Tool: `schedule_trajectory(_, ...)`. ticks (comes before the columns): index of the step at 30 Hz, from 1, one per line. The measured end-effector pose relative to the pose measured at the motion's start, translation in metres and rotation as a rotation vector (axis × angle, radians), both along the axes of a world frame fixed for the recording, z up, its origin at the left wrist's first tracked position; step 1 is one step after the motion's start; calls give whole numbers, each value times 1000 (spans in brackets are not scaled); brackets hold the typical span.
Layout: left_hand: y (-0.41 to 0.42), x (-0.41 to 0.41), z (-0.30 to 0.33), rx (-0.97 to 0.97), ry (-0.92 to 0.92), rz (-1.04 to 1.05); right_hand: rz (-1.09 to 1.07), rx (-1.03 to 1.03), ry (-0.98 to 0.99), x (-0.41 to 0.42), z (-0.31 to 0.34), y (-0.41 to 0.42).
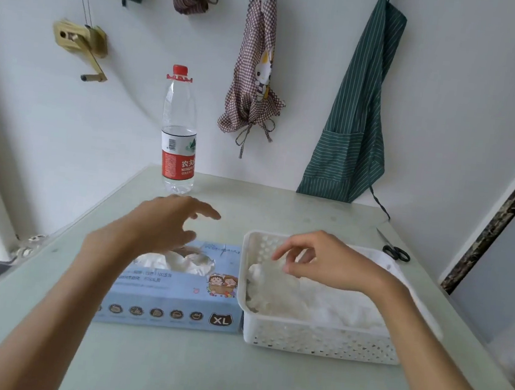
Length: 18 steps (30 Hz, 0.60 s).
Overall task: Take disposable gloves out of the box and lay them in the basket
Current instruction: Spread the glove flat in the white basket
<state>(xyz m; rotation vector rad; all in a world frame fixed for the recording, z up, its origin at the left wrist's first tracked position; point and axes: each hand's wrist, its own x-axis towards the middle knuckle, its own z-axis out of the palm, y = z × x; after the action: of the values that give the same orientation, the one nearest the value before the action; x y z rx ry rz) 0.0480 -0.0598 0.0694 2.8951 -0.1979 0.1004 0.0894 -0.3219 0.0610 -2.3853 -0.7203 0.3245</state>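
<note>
My left hand [164, 223] hovers over the pale blue cardboard glove box [173, 284], fingers spread loosely and slightly bent, holding nothing; it sits just above the oval opening in the box top, where crumpled white gloves [179, 261] bulge out. The box lies flat on the pale green tabletop [199, 376], its front face marked XL, and its right end sits just beside the white perforated plastic basket [314, 337]. My right hand [322, 262] hangs over the left part of the basket, thumb and fingertips drawn close together above a thin translucent disposable glove [275, 288]; I cannot tell whether I am pinching its top edge or have let it go. That glove lies on a heap of other translucent gloves [342, 308] filling the basket. Behind the box stands a clear plastic water bottle with a red cap and red label [178, 132]. Black-handled scissors [393, 249] lie on the table beyond the basket's far right corner. On the white wall hang a red checked apron [256, 77] and a green striped apron [356, 116].
</note>
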Motion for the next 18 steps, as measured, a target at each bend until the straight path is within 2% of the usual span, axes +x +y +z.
schedule_trajectory(2, 32, -16, -18, -40, -40, 153, -14, 42, -45, -10, -6, 35)
schedule_trajectory(4, 53, -21, -36, -49, -4, 234, -23, 40, -127, -19, -18, 69)
schedule_trajectory(7, 80, -23, -58, -111, 141, 196, -28, -13, -244, -30, -34, 119)
schedule_trajectory(10, 92, -25, -64, -191, 246, 159, -57, -26, -280, -32, -47, 147)
schedule_trajectory(16, 100, -23, -67, -229, 234, 142, -135, 57, -227, -25, -70, 184)
schedule_trajectory(18, 99, -22, -68, -230, 235, 139, -162, 145, -187, -22, -73, 181)
